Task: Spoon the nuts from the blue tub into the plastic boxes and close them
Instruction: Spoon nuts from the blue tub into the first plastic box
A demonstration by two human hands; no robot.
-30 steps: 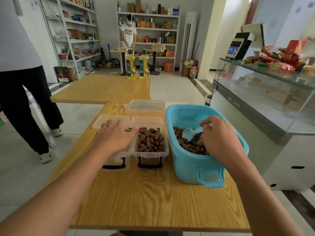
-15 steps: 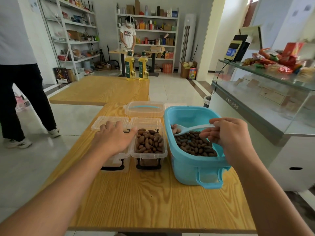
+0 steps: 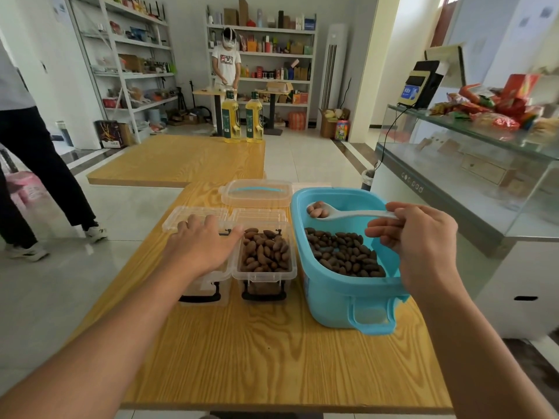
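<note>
On the left, the left hand [image 3: 202, 246] lies flat on the left plastic box [image 3: 208, 279], its fingers [image 3: 193, 222] straight and spread, grasping nothing – they only press on the box top. Past the fingertips, the open lid [image 3: 195, 217] of this box lies back on the wooden table [image 3: 272, 358]. The thumb points to the right and its tip reaches the rim of the second plastic box [image 3: 264, 267], which stands just beside the first one, touching it. This second box is open and filled with brown nuts [image 3: 263, 252] almost up to the rim; its own lid [image 3: 260, 214] is folded back behind it. Further behind both boxes lies a separate clear lid with a blue handle [image 3: 255, 193].

To the right of the thumb stands the blue tub [image 3: 332, 303], just beside the filled box. More nuts [image 3: 341, 252] cover its bottom, below the right hand's fingers. The right hand [image 3: 423, 243] is over the right side of the tub, its fingers curled and pinching the handle end of a pale spoon [image 3: 348, 213]. The spoon reaches to the left from the fingertips – its bowl is in the air above the far left corner of the tub and carries a few nuts [image 3: 316, 209].
</note>
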